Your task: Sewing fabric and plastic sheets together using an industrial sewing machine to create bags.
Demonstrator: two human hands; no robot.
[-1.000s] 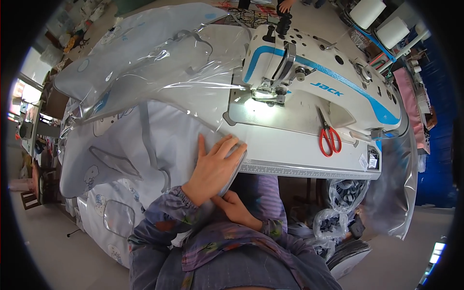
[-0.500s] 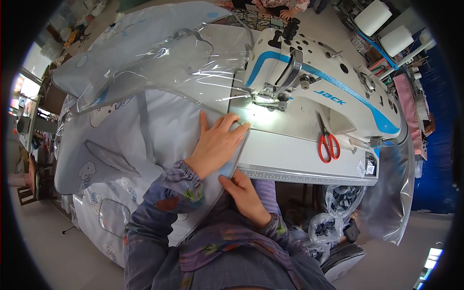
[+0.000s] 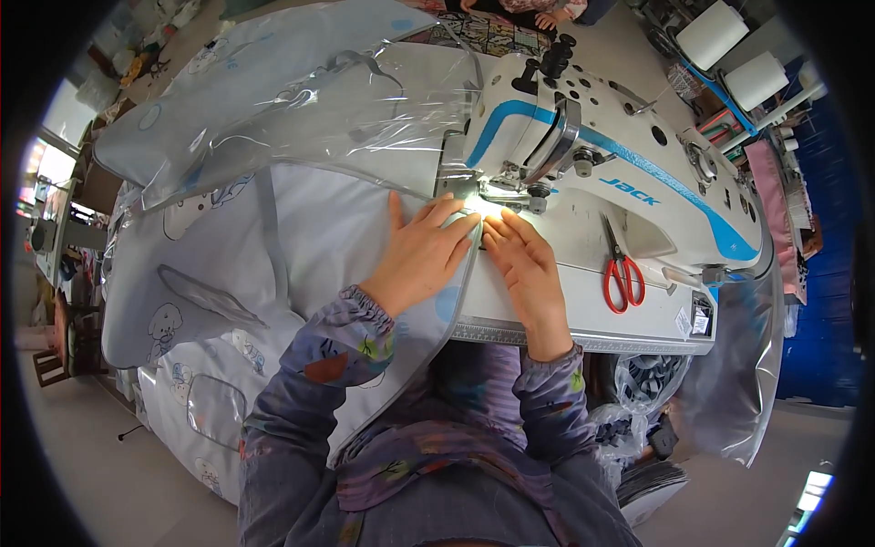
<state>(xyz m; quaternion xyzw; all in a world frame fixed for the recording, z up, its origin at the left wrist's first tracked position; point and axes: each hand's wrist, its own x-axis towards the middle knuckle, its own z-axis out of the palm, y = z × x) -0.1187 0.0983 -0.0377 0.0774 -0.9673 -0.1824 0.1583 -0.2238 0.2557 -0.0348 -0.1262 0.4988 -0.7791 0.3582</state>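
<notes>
A light grey fabric sheet (image 3: 360, 223) with a dark bound edge spreads over the table's left part and hangs down in front. My left hand (image 3: 421, 260) lies flat on it with fingers spread, fingertips near the bound edge. Alongside, my right hand (image 3: 526, 273) rests on the machine bed with fingers stretched out, their tips at the same edge. Both sets of fingertips are just in front of the lit presser foot (image 3: 512, 197) of a white and blue sewing machine (image 3: 606, 150). Glare hides whether the edge lies under the foot.
Red-handled scissors (image 3: 623, 281) lie on the table right of my right hand. Clear plastic sheeting (image 3: 301, 118) covers the back left. White thread cones (image 3: 713, 35) stand at the back right. A ruler strip (image 3: 583, 342) runs along the front edge. Another person's hand (image 3: 550, 20) shows at the top.
My right hand has come up from below the table's front edge to the presser foot. My left hand has shifted slightly right and up, with the fabric edge now closer to the foot.
</notes>
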